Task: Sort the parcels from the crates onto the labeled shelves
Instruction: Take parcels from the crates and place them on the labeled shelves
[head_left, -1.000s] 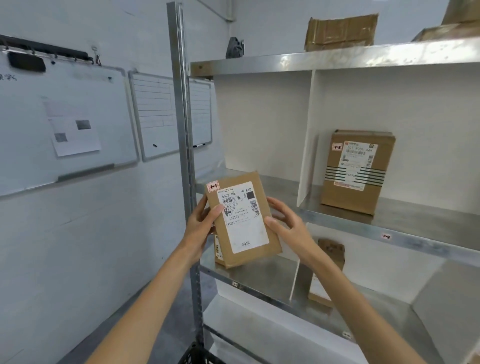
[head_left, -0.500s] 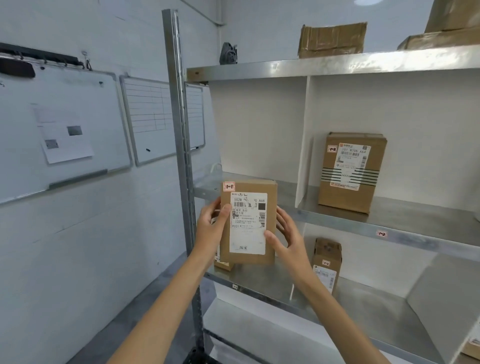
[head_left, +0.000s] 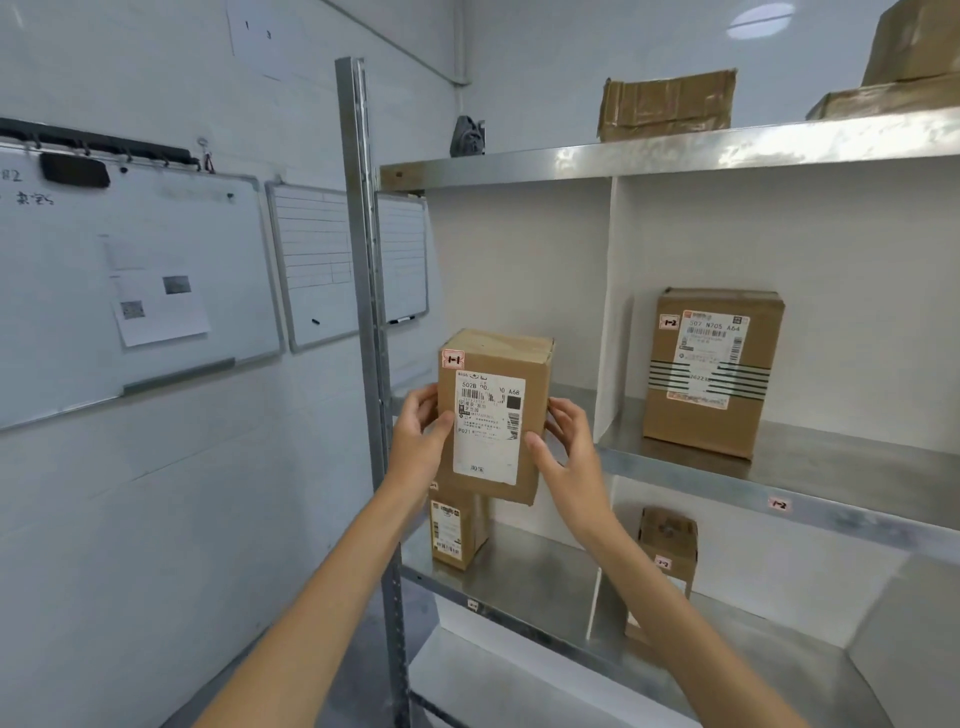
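The cardboard parcel (head_left: 532, 364) is held higher than half a second ago, upright in front of the left bay of the shiny metal middle shelf (head_left: 675, 470). The left hand (head_left: 418, 441) and right hand (head_left: 571, 452) grip its sides, thumbs on the white label (head_left: 485, 452). A striped brown box (head_left: 711, 374) stands in the next bay.

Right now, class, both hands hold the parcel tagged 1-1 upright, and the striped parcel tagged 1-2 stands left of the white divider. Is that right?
One slip. The head view shows the striped parcel standing right of the white divider, not left. The rest holds: the left hand and right hand hold the parcel tagged 1-1 upright.
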